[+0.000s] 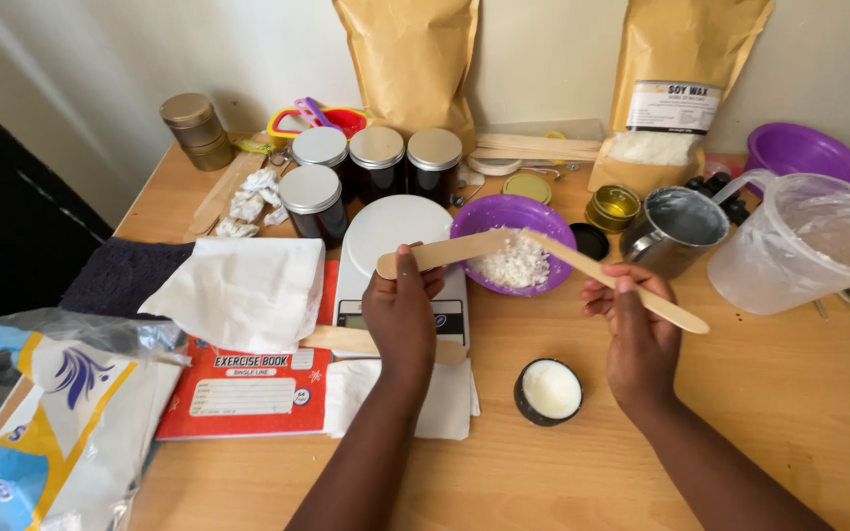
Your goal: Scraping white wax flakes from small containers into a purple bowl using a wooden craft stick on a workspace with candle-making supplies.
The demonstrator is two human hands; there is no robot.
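Observation:
My left hand [400, 307] grips a flat wooden stick [442, 252] above the white kitchen scale [394, 228]. My right hand [632, 320] holds a second, longer wooden stick [614, 278]. The two sticks meet tip to tip over a purple bowl [512, 218] with white wax flakes in it. Below and between my hands, a small dark jar [549, 390] filled with white wax stands on the wooden table [740, 413].
Several dark lidded jars [377, 159], a metal pouring pot [678, 228], a clear plastic jug [807, 242], two brown paper bags [676, 79], a red notebook [248, 391], white cloths [246, 287], a plastic bag [41, 413] and another purple bowl [804, 149] crowd the table.

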